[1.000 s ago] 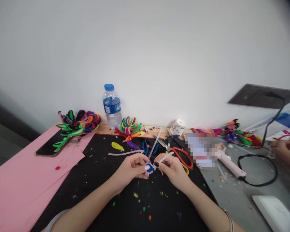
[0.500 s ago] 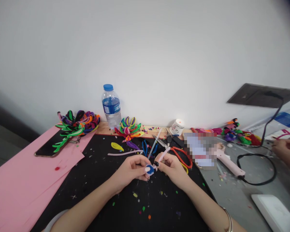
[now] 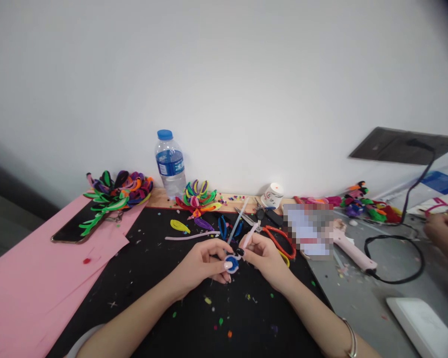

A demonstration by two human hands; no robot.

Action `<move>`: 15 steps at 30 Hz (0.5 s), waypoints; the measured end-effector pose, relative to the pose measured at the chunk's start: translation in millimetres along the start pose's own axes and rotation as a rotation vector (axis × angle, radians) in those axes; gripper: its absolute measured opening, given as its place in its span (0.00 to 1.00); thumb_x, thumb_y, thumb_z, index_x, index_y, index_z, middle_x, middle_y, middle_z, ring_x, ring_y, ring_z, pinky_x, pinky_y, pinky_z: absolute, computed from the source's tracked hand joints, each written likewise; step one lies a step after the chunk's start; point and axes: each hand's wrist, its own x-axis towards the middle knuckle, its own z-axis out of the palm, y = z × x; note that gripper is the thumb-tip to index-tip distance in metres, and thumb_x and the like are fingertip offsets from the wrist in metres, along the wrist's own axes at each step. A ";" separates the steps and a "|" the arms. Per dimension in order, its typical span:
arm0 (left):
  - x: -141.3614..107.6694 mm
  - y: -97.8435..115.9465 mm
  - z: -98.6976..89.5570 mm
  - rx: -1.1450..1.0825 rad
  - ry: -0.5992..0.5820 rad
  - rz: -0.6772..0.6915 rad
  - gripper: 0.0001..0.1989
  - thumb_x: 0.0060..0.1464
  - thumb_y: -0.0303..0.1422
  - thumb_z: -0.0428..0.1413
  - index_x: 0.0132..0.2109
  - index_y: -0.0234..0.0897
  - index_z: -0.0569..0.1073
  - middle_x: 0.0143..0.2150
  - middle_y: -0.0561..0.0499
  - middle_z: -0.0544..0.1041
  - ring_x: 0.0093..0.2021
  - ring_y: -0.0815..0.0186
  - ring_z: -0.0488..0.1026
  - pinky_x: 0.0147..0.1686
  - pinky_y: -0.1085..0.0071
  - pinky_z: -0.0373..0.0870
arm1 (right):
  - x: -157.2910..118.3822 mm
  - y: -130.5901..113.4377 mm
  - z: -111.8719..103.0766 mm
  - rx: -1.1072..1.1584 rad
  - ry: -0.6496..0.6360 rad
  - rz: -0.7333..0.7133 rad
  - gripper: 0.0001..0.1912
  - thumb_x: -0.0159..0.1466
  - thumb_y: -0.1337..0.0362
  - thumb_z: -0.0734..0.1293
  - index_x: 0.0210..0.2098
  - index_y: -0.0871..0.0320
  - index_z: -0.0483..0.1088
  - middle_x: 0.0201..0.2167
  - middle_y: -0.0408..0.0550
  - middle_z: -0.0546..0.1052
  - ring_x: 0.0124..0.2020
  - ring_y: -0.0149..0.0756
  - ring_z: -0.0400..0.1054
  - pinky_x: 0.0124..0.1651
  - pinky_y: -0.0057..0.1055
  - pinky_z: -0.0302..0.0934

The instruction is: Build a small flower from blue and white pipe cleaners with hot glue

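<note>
Between thumb and fingers, my left hand (image 3: 203, 261) grips a small blue pipe-cleaner coil (image 3: 233, 266) edged in pale pink. My right hand (image 3: 263, 253) pinches the pale pink pipe cleaner (image 3: 251, 233) that edges the coil, and its free end points up and away. Behind the fingers, a thin translucent stick (image 3: 238, 220) slants across the black mat (image 3: 142, 308). Just beyond my hands are a yellow loop (image 3: 179, 226), a purple loop (image 3: 203, 224), blue loops (image 3: 223, 227) and a loose pale pink pipe cleaner (image 3: 190, 236). Red-handled scissors (image 3: 290, 248) lie beside my right hand.
A water bottle (image 3: 170, 166), a colourful pipe-cleaner flower (image 3: 196, 196) and a paper cup (image 3: 272, 196) stand by the wall. On the left, a bundle (image 3: 121, 186) overlaps a phone (image 3: 72, 231). On the right are a pink glue gun (image 3: 354, 253) with its cord and another person's hand (image 3: 446, 231).
The pink edging now lies more evenly round the blue coil, whose face shows more fully. My right hand's pink end has tilted more upright and shifted slightly left.
</note>
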 end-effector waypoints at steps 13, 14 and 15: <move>-1.2 0.4 -0.5 -0.004 -0.031 -0.006 0.12 0.43 0.32 0.62 0.37 0.34 0.72 0.27 0.54 0.72 0.25 0.70 0.72 0.29 0.71 0.71 | 0.0 2.7 -1.6 -0.044 -0.001 0.004 0.12 0.54 0.59 0.69 0.26 0.60 0.64 0.22 0.39 0.65 0.22 0.25 0.56 0.27 0.24 0.51; -1.3 0.7 -0.4 0.003 -0.036 -0.007 0.12 0.43 0.32 0.62 0.36 0.34 0.72 0.27 0.54 0.72 0.25 0.70 0.72 0.29 0.71 0.71 | -0.1 3.0 -1.6 -0.051 0.000 0.004 0.12 0.53 0.59 0.69 0.26 0.59 0.64 0.22 0.39 0.65 0.23 0.26 0.56 0.27 0.24 0.52; -1.5 0.9 -0.3 0.008 -0.039 -0.006 0.12 0.43 0.32 0.62 0.36 0.34 0.72 0.27 0.53 0.72 0.26 0.69 0.72 0.29 0.71 0.70 | -0.1 3.1 -1.5 -0.057 0.001 0.006 0.12 0.53 0.59 0.69 0.26 0.59 0.64 0.22 0.39 0.65 0.23 0.26 0.56 0.27 0.24 0.52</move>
